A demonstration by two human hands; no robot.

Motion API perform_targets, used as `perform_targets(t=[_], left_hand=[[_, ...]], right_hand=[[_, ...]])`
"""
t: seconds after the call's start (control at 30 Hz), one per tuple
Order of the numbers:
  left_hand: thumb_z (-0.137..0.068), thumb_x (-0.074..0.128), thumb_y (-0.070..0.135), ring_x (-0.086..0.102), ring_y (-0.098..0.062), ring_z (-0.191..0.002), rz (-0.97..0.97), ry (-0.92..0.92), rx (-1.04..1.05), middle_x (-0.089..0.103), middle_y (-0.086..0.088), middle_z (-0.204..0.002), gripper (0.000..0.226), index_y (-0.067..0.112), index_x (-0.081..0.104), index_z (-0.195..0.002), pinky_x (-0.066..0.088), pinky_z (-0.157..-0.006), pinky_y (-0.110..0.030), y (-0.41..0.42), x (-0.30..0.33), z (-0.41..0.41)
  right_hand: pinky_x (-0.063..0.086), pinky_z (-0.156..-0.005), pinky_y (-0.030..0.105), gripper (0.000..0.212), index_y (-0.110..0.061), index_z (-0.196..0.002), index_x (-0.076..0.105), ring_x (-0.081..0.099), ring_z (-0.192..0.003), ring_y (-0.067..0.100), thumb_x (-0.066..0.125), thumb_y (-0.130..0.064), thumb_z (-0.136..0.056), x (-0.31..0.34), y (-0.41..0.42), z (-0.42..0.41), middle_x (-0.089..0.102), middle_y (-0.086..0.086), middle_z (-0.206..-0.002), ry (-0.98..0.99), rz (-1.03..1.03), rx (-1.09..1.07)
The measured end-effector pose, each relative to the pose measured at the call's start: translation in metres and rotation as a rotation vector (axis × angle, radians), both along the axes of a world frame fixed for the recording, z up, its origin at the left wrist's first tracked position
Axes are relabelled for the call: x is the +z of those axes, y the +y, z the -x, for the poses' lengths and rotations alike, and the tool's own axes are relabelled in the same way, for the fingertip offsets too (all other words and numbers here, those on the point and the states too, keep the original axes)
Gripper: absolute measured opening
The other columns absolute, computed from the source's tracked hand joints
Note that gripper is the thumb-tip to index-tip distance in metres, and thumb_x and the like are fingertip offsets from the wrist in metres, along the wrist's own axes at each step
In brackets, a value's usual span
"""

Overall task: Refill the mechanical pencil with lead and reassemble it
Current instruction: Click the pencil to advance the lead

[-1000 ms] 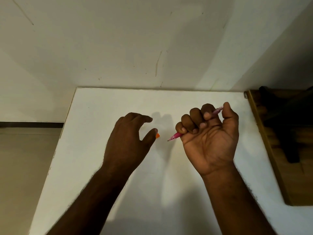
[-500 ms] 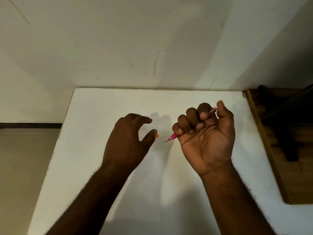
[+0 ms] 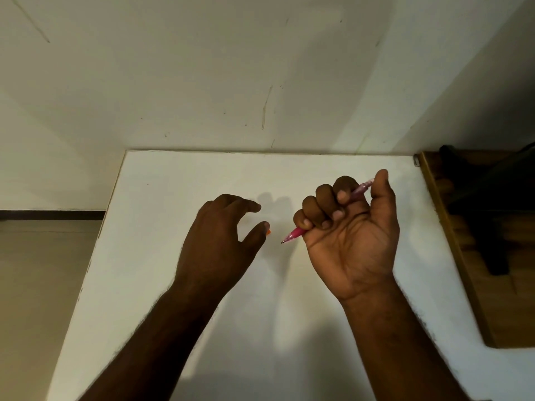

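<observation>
Pink pencil (image 3: 295, 234) stays fisted in right hand (image 3: 351, 227); left hand (image 3: 223, 233), half-open, still hovers by orange bit (image 3: 269, 232): no progress.

White table (image 3: 333, 175) bare — wall (image 3: 260, 82) behind.

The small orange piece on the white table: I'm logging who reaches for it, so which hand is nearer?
Left. The left hand has its thumb tip right beside the orange piece; the right hand, fisted around the pink pencil, sits apart to its right.
</observation>
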State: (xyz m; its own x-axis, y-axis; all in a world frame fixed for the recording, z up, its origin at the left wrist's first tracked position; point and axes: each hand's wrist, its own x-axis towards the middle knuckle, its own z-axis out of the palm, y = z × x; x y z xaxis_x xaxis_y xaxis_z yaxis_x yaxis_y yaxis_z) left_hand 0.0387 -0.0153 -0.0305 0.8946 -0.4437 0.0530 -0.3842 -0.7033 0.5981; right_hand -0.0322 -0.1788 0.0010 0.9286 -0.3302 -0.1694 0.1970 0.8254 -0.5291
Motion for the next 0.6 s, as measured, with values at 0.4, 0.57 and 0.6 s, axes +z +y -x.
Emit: perform_targets(t=[0.4,0.57,0.6], left_hand=[[-0.087,0.071,0.044,0.058,-0.014,-0.112,0.004,-0.001,-0.006,0.065,0.012,-0.118,0.033,0.030,0.069,-0.117,0.044,-0.090,-0.025,-0.0004,-0.0002,0.0003],[-0.087,0.071,0.044,0.058,-0.012,-0.114,-0.005,-0.001,-0.001,0.065,0.013,-0.119,0.033,0.031,0.068,-0.118,0.041,-0.090,-0.023,-0.0001,-0.0008,0.0008],[-0.087,0.071,0.043,0.058,-0.013,-0.114,-0.006,-0.003,-0.001,0.065,0.013,-0.119,0.033,0.031,0.068,-0.117,0.042,-0.090,-0.024,-0.0002,-0.0009,0.0009]], right_hand=[[0.032,-0.058,0.033,0.046,-0.015,-0.066,0.040,0.024,-0.057,0.016,0.037,-0.049,-0.097,0.0013,-0.0006,0.0015,0.033,-0.002,-0.058,-0.005,-0.016,-0.021],[0.032,-0.058,0.033,0.049,-0.014,-0.068,0.041,0.022,-0.058,0.017,0.035,-0.053,-0.097,0.0018,-0.0007,0.0029,0.031,-0.001,-0.060,0.003,-0.012,-0.028],[0.032,-0.058,0.033,0.047,-0.014,-0.067,0.041,0.022,-0.058,0.017,0.037,-0.051,-0.096,0.0020,-0.0005,0.0029,0.032,-0.001,-0.060,0.003,-0.005,-0.029]])
